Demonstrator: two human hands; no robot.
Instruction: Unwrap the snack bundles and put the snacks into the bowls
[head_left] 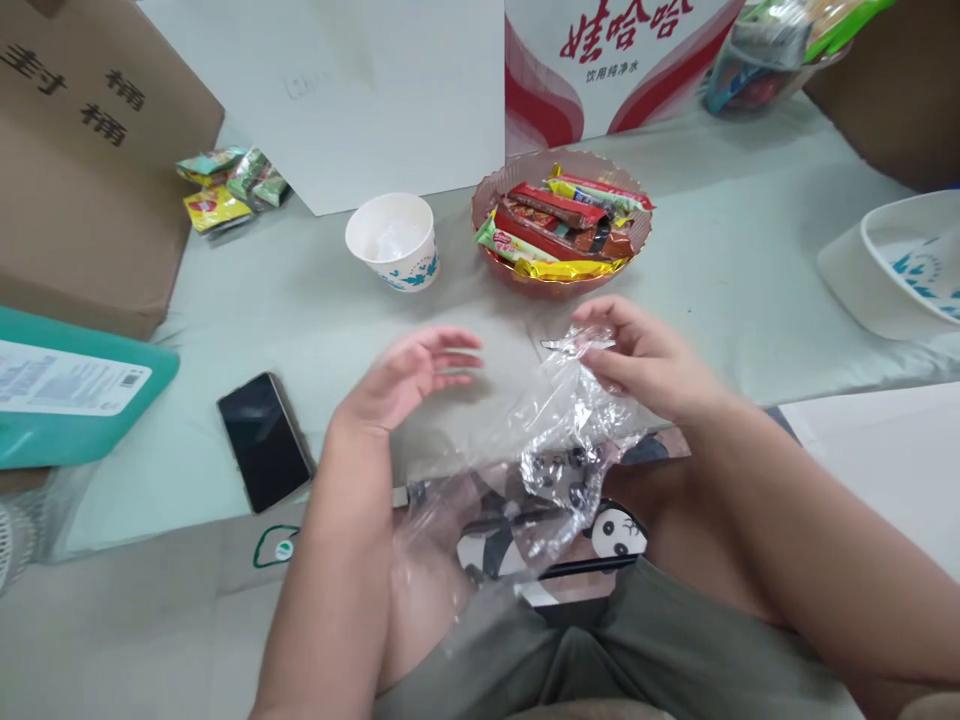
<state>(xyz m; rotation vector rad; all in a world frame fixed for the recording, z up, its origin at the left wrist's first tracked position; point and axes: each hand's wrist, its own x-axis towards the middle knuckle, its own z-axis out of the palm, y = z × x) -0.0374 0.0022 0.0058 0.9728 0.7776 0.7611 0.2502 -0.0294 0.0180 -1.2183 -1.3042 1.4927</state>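
A crumpled clear plastic bag (559, 440) hangs from my right hand (637, 355), pinched between thumb and fingers. Its lower part drapes over my lap, in front of a panda-patterned surface. My left hand (420, 375) is apart from the bag, fingers spread and a little blurred, holding nothing. Beyond the hands stands a pinkish scalloped bowl (517, 280) full of wrapped snack bars (559, 215) in red, yellow and green. To its left is a white paper cup (397, 240) with blue leaf prints; what it holds, if anything, is unclear.
A phone (264, 440) and a green jug (82, 400) lie at left, near a cardboard box (90, 150) and small snack packets (229, 190). White boxes (360, 90) stand behind. At right are a white tub (870, 265) and a clear container (772, 70) of packets.
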